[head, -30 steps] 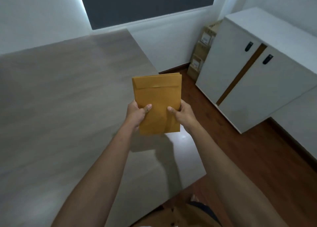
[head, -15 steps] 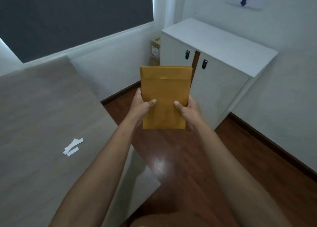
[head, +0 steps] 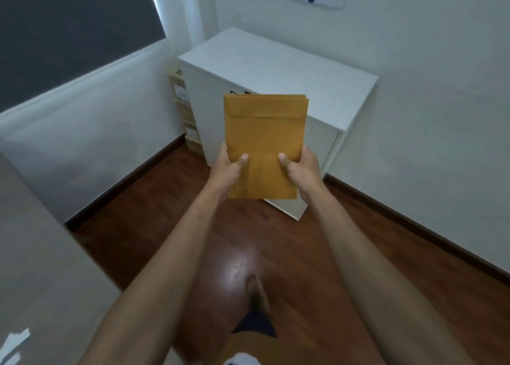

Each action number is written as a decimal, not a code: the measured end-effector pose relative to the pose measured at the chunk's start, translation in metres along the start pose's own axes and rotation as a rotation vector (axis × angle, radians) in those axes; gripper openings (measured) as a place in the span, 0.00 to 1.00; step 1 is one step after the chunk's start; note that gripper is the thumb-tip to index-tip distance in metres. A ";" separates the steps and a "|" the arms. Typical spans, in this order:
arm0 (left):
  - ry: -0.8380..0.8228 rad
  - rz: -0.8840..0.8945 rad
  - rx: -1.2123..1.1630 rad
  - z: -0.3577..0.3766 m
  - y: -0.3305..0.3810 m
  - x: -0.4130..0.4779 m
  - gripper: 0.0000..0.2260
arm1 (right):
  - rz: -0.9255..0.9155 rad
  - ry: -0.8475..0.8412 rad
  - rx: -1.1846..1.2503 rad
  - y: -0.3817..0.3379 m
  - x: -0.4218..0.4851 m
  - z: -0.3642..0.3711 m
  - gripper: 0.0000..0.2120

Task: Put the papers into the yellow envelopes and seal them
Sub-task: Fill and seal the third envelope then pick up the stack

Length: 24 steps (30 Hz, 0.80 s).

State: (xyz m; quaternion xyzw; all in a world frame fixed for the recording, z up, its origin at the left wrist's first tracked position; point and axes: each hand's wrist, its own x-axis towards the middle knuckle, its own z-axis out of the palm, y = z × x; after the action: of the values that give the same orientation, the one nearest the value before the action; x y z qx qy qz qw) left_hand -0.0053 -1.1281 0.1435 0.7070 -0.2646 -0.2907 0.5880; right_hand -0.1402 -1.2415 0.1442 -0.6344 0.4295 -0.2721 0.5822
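I hold a stack of yellow envelopes upright in front of me with both hands, flaps folded down at the top. My left hand grips the lower left edge, thumb on the front. My right hand grips the lower right edge the same way. The stack's top edge shows several layers. No loose papers are visible.
A white cabinet stands just behind the envelopes against the wall. Cardboard boxes are stacked to its left. The grey table fills the left edge, with white paper strips on it. Below is brown wood floor.
The view has swung right from the table toward the white cabinet, which is now closer. Both hands keep the same hold on the envelopes.
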 end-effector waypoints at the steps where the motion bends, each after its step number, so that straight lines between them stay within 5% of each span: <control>1: -0.004 -0.004 -0.008 0.007 0.002 0.023 0.24 | 0.000 0.020 -0.011 -0.002 0.022 -0.001 0.17; 16: 0.087 -0.071 0.034 0.040 0.022 0.288 0.16 | -0.025 -0.002 -0.267 -0.050 0.268 0.014 0.15; 24: 0.118 -0.072 0.190 0.064 0.026 0.408 0.16 | 0.019 0.236 -0.199 -0.054 0.378 0.023 0.21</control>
State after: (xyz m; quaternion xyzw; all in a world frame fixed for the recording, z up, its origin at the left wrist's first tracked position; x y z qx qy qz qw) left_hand 0.2301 -1.4681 0.1198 0.7845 -0.2300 -0.2431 0.5221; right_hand 0.0744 -1.5579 0.1342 -0.6484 0.5260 -0.2954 0.4644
